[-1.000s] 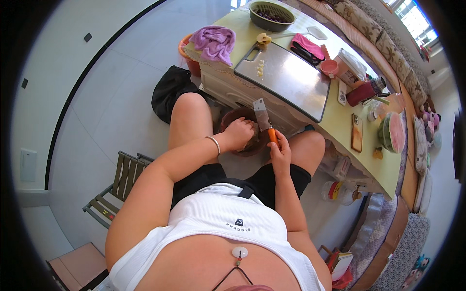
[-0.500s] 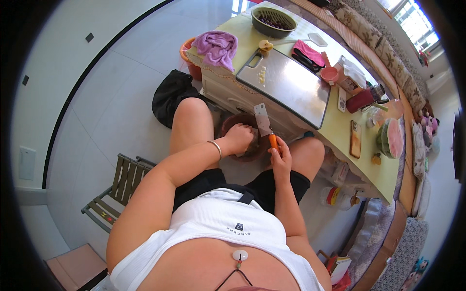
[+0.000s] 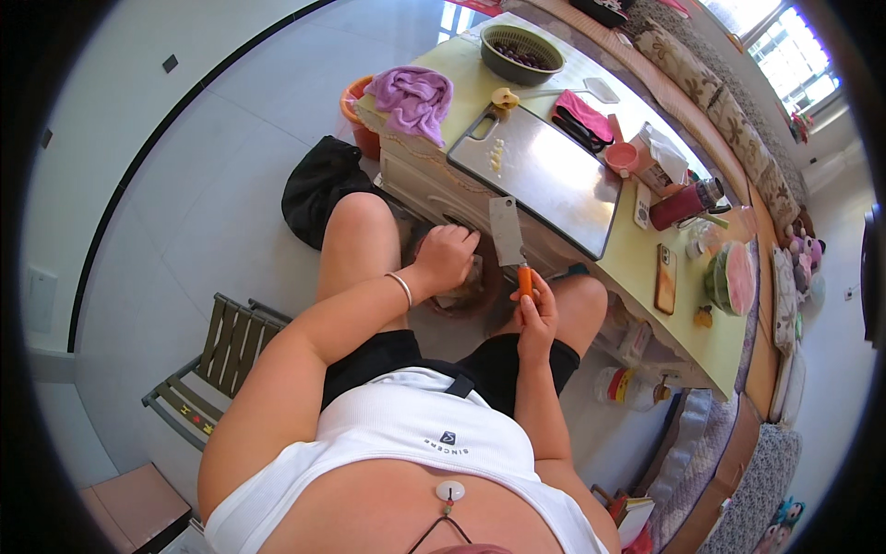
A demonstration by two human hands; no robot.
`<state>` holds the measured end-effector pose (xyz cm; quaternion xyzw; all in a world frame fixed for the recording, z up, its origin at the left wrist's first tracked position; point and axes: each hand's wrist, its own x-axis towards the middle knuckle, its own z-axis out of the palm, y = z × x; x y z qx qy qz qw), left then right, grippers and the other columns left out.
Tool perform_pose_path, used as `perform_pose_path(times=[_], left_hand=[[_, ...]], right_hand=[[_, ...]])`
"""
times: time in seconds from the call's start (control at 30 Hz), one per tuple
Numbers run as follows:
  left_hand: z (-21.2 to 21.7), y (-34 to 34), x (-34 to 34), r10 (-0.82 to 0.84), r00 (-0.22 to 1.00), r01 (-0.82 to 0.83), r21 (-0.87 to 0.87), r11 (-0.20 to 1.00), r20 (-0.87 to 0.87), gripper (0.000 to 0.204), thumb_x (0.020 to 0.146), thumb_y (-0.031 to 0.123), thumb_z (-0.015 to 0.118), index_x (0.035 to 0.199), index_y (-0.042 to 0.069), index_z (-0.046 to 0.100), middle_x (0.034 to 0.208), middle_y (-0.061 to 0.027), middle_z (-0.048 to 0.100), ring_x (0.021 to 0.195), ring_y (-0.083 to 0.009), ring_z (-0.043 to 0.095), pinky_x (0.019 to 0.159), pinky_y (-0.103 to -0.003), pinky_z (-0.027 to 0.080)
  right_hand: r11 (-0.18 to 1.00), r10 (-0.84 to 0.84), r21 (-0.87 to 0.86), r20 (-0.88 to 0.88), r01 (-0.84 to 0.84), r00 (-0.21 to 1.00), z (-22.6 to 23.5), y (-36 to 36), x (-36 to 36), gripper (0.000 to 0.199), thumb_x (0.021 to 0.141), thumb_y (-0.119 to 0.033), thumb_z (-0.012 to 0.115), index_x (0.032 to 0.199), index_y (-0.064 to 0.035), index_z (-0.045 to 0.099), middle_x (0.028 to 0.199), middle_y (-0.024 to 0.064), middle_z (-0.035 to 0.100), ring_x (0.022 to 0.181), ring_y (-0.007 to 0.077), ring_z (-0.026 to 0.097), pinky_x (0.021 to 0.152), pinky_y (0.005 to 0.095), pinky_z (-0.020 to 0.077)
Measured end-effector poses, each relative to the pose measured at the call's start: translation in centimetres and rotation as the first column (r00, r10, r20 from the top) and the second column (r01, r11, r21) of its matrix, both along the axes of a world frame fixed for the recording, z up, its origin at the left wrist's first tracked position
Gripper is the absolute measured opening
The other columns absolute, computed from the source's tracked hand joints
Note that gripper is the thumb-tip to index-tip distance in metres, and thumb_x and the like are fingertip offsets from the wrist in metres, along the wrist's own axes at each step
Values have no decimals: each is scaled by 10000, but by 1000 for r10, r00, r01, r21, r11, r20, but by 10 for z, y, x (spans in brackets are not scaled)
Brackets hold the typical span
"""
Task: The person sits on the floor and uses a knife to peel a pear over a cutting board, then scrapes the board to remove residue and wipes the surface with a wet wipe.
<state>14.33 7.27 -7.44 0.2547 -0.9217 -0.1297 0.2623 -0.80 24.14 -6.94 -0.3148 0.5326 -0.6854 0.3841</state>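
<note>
My right hand [image 3: 537, 319] grips the orange handle of a cleaver [image 3: 506, 235]. Its wide steel blade points up and away from me, beside the cutting board's near edge. Over a brownish-red bin [image 3: 489, 277] on the floor between my knees is my left hand [image 3: 447, 256], back up, fingers curled downward. Those fingertips are hidden, so whatever they pinch cannot be made out. Something pale, perhaps a bag or scraps, shows inside the bin. On the table ahead lies a steel cutting board [image 3: 554, 180] with small pale-yellow bits [image 3: 496, 155] near its left end.
A cut yellowish fruit piece [image 3: 504, 98] sits by the board, below a green colander [image 3: 521, 57] of dark fruit. A purple towel [image 3: 412, 100] hangs over the table's left corner. To the right are a phone [image 3: 665, 279], a maroon flask [image 3: 685, 203] and a cut watermelon [image 3: 732, 277].
My left hand has risen slightly and shifted a little left above the bin. The cleaver stays in my right hand, tilted slightly more upright. The whole view has shifted a little.
</note>
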Motion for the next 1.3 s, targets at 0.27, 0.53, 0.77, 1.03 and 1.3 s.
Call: perform_pose_path(times=[0.27,0.53,0.77,1.03,1.3], left_hand=[[1,5,-4,-83,996,72,-272,960,-27,453,734,128,626,1164,-13,599,1310,-199,521,1241,-341,470,1052,-475,342],[-6,-2,-1,-33,999,33,-31,999,-5,421,748,119,617,1144,-25,610,1300,-219,520,1212,-357,488,1023,-479,366],[4,0,-4,-37,996,18,-235,972,-76,570,736,120,625,1282,-7,524,1333,-171,514,1239,-320,481,1041,-478,348],[-24,-4,-1,-50,985,73,-134,988,167,436,730,137,638,1136,-21,613,1046,-142,636,1118,-305,548,985,-458,397],[-4,-3,-1,65,996,-67,-18,998,-67,448,740,147,653,1158,-8,614,863,-129,607,851,-298,582,798,-418,455]], right_hand=[[1000,3,17,2,-3,1000,-4,-3,5,420,943,-71,532,1360,-50,490,911,66,612,587,43,433,521,146,343],[1000,-5,15,-1,5,1000,-9,-1,-1,447,925,-26,543,1367,-48,482,925,60,622,591,35,439,526,156,363],[997,22,72,-23,-20,999,-8,-2,5,423,931,-49,548,1351,-44,499,911,63,616,605,44,445,533,152,350],[1000,-16,6,-26,16,1000,-2,-2,3,445,921,-29,542,1363,-49,489,924,66,615,611,37,452,540,158,366],[999,0,50,-97,5,995,-1,3,7,450,924,-37,548,1370,-59,491,918,51,626,605,30,440,542,146,349]])
